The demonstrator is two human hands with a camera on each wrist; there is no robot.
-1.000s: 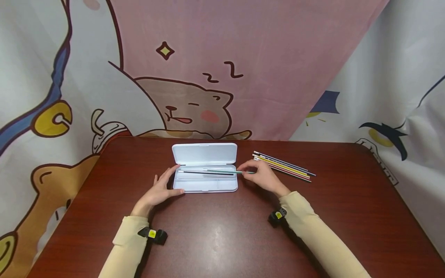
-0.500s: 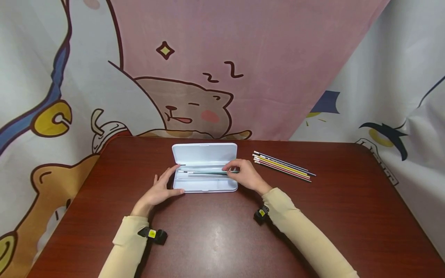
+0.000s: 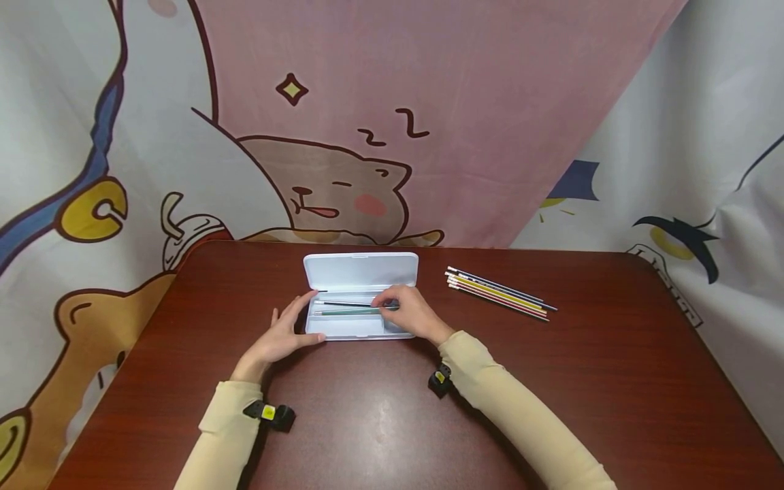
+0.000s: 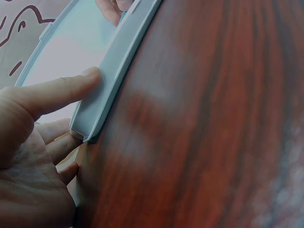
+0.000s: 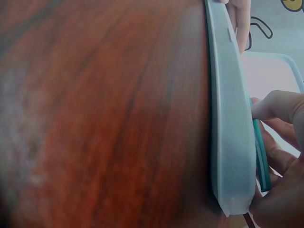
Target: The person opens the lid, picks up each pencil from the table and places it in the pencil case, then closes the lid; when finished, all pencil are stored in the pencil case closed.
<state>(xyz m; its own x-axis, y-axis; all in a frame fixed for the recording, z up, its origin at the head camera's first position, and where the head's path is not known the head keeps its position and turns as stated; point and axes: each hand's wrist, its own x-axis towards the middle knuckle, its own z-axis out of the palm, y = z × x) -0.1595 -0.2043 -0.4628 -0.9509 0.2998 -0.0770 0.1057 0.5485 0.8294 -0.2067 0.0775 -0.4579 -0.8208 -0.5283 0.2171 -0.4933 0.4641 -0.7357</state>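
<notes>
A white pencil case [image 3: 343, 330] stands with its lid raised toward the back of the table. My left hand [image 3: 283, 335] holds the case's left end, thumb on the front edge and index finger at the back corner. In the left wrist view the thumb lies against the case's front wall [image 4: 102, 97]. My right hand [image 3: 412, 314] is over the right half of the case and pinches a green pencil [image 3: 346, 312], whose end shows below the fingers in the right wrist view. Behind it, in the long back compartment, lies a dark pencil [image 3: 343, 303], partly hidden by the right hand.
To the right of the case, several pencils [image 3: 499, 292] in blue, yellow, red and dark colours lie side by side on the brown table [image 3: 380, 415]. A cartoon-printed cloth [image 3: 490, 122] hangs behind the table's back edge.
My right hand has moved left from beside the case to over it, bringing the green pencil from above the dark one to in front of it. The left hand has stayed put.
</notes>
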